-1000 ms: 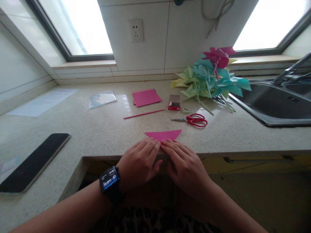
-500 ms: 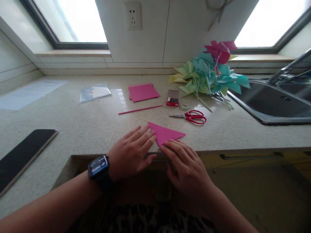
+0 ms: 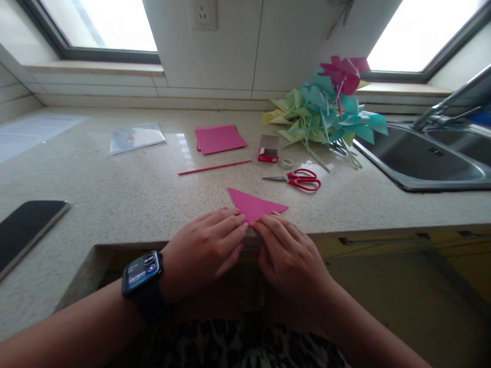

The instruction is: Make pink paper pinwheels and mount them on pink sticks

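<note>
— Both hands, what are they at?
— Left hand [image 3: 203,248] and right hand [image 3: 289,250] lie flat, fingers stretched out, fingertips pressing the near corner of one pink triangle [image 3: 253,205] at the surface [image 3: 126,194] edge.
— Any containers?
— One small red box [image 3: 268,148], open; contents too small to tell. One sink [image 3: 422,158], nothing visible in it.
— Counts?
— One scissors [image 3: 297,179], one pink stick [image 3: 214,167], one pink sheet stack [image 3: 219,138], one phone [image 3: 26,225], one pinwheel heap [image 3: 326,115].

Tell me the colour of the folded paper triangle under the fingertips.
Pink, seen in the head view: the paper triangle lies at the counter edge.
</note>
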The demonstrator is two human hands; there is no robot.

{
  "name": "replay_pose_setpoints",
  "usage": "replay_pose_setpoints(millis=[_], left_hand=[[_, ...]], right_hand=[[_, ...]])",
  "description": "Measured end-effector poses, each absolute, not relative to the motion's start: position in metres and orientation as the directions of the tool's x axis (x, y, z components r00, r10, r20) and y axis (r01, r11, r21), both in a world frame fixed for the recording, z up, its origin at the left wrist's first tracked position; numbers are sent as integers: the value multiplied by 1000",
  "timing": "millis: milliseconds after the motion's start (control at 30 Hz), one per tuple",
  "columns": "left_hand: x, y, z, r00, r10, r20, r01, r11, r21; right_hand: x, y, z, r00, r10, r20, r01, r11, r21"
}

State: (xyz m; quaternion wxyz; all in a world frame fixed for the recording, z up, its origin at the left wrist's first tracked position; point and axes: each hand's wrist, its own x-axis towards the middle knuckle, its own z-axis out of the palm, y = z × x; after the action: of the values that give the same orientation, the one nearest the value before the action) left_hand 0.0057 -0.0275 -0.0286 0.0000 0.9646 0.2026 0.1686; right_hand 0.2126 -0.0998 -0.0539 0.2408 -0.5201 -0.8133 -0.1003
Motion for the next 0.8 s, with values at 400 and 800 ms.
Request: replay_pose_setpoints(millis=[400, 800], left_hand=[[5, -27, -29, 867, 383, 319, 382, -922, 66], [-1, -25, -27, 838, 398, 373, 445, -894, -45]], right_hand=[[246, -99, -47, -220, 863, 455, 960, 274, -56], [240, -111, -37, -229, 875, 427, 964, 266, -28]])
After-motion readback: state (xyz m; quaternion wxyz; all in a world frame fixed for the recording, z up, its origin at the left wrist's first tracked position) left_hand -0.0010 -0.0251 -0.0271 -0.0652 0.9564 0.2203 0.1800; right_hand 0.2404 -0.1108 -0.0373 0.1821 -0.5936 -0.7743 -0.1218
